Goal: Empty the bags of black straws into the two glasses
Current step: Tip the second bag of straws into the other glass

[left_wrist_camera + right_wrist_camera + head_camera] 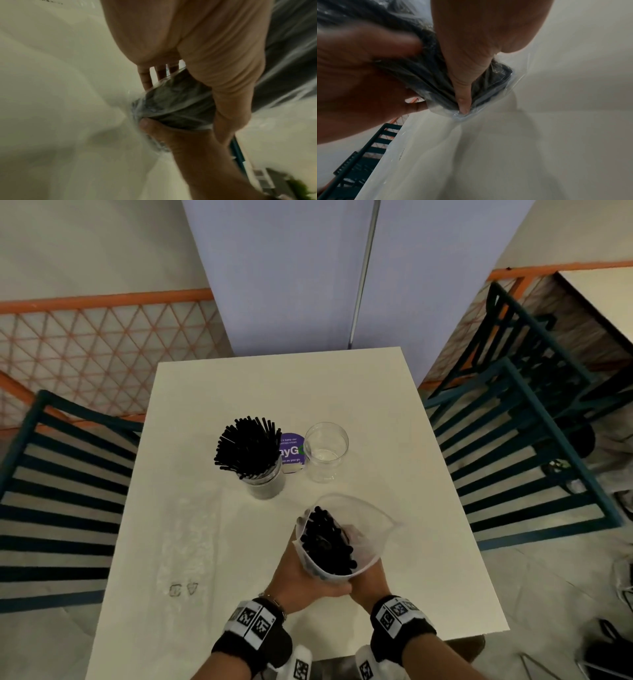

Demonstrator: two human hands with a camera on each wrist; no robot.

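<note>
Both hands hold a clear plastic bag [368, 537] of black straws [327, 542] above the table's near middle, its open mouth facing up and away. My left hand [305, 577] wraps the bag's lower end from the left; my right hand [368, 580] grips it from the right. Up close, the bag [173, 102] bulges between my left fingers and the right thumb, and the bag [488, 86] is pressed by my right thumb. One glass [265, 479] stands packed with black straws [248, 445]. The other glass [325, 451], empty, stands to its right.
A white table [205, 542] carries a purple round sticker [291, 451] between the glasses and a flat clear empty bag [191, 539] at the left. Teal slatted chairs [58, 498] [534, 460] flank the table. An orange lattice fence [102, 344] runs behind.
</note>
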